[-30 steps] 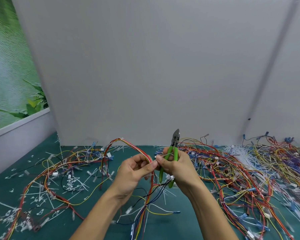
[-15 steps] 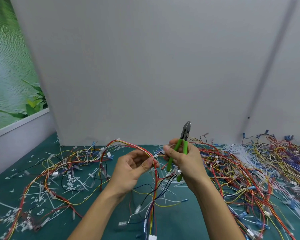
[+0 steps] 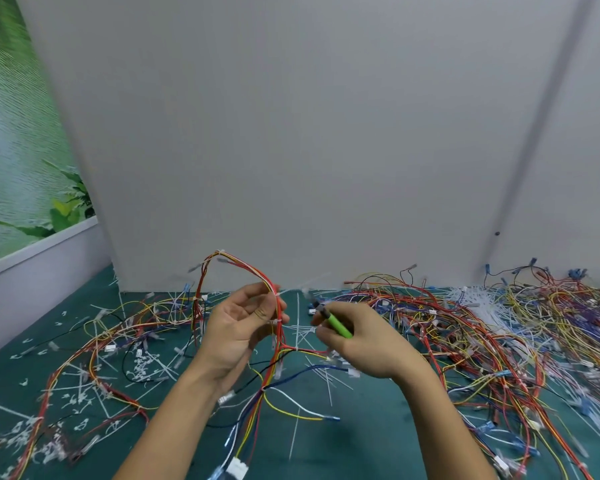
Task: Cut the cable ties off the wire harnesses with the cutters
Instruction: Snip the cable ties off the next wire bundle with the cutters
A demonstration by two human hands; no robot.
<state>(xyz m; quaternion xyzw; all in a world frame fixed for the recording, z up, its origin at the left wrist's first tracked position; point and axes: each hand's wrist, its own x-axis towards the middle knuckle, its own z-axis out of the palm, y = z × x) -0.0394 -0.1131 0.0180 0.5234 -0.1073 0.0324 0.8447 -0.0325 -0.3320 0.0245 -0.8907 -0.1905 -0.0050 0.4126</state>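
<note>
Surface (image 3: 354, 445): green-covered, running from the grey wall to the near edge.

Heap of wire harnesses (image 3: 499, 334): far right, a tangle of red, yellow, blue and purple strands.

Held harness (image 3: 246, 268): centre, lifted off the surface. Arches above the left grip, then hangs down to a white connector (image 3: 238, 467) at the near edge. Judged light and limp, sagging wherever unsupported. Best taken just beside a tie, to keep that stretch taut. Thin insulation, probably easy to nick.

Left grip (image 3: 238, 327): thumb and fingers pinched on the red bundle of the held harness.

Right grip (image 3: 364, 344): wrapped round the cutters (image 3: 338, 325), near the held harness but apart from it. Green handles plain. Head blurred; blades open or closed, cannot tell.

Cable tie (image 3: 273, 321): white, on the bundle at the left fingers. Looks like small, stiff plastic, likely to spring away when snipped.

Tie offcuts (image 3: 142, 368): white, scattered left and centre.

Brands, labels, writing: none legible.
</note>
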